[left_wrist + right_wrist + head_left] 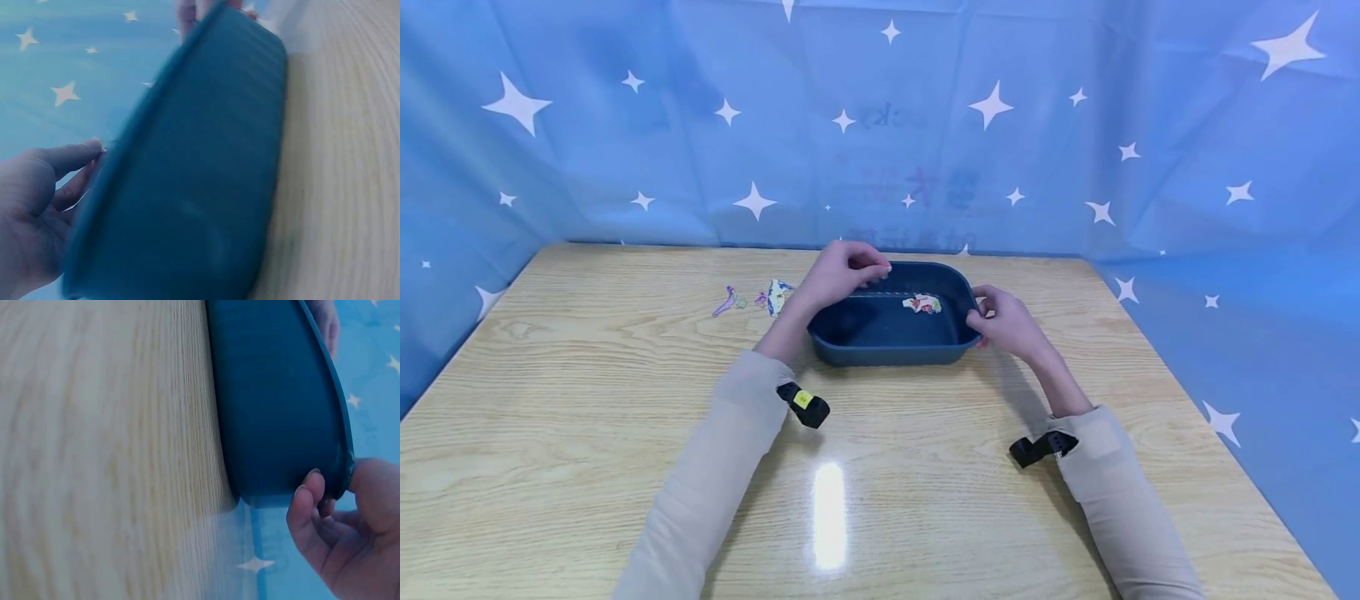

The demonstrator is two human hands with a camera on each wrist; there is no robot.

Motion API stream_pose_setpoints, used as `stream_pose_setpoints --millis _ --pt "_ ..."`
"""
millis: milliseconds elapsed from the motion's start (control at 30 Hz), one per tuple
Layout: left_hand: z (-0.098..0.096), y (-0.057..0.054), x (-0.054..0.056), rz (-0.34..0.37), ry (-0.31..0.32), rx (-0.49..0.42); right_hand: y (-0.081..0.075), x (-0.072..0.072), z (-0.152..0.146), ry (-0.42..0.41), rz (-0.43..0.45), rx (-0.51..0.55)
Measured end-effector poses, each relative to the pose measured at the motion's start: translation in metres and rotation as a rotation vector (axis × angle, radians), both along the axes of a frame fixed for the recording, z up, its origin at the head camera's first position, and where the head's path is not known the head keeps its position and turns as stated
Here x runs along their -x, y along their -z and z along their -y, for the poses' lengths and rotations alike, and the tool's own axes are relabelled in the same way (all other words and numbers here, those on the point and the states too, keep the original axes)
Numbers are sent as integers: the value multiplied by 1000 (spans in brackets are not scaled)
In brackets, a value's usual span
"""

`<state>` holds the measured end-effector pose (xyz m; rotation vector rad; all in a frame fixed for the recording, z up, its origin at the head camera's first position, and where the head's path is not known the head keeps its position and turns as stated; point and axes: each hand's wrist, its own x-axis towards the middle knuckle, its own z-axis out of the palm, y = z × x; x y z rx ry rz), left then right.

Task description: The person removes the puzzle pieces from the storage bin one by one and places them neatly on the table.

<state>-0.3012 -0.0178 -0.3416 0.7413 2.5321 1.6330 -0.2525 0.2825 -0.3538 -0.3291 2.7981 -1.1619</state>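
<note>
A dark blue oblong plastic basin (887, 357) stands on the table, with a small colourful cutout (922, 303) lying on its floor. My left hand (844, 271) is over the basin's far left part, thumb and fingertips brought together. A tiny pale piece (103, 148) shows at those fingertips in the left wrist view; its kind cannot be made out. At the basin's right end my right hand (1003, 321) grips the rim, thumb on top and the other fingers curled under the outside, as the right wrist view shows.
Left of the basin lie a patterned pale cutout (778, 297), a purple strip (725, 302), a small green piece (741, 302) and a small purple piece (761, 298). The wooden table (587, 375) ends at a blue star-printed curtain (685, 150) behind.
</note>
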Motion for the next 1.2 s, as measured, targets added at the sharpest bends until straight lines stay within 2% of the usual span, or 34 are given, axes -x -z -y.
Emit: stream_pose_setpoints --millis 133,267,433,567,700,933,1067,1200 --pt "17 -8 -8 -7 -17 -83 -1 -1 0 -7 5 4" --pt "38 -11 -15 -21 -53 -105 -3 -3 2 -9 6 6" --pt "71 -9 -22 -15 -166 -106 -4 -2 1 -7 4 -3" --pt "101 -3 -24 16 -250 -115 -3 -2 0 -11 3 -6" --pt "129 6 -27 40 -313 -64 -3 -2 0 -14 -1 -1" --pt "165 18 -31 136 -440 124 -2 -3 0 -11 10 3" --pt "181 25 -30 178 -469 226 -2 -3 0 -13 9 2" --pt "191 31 -29 188 -497 282 -3 -3 1 -13 1 5"
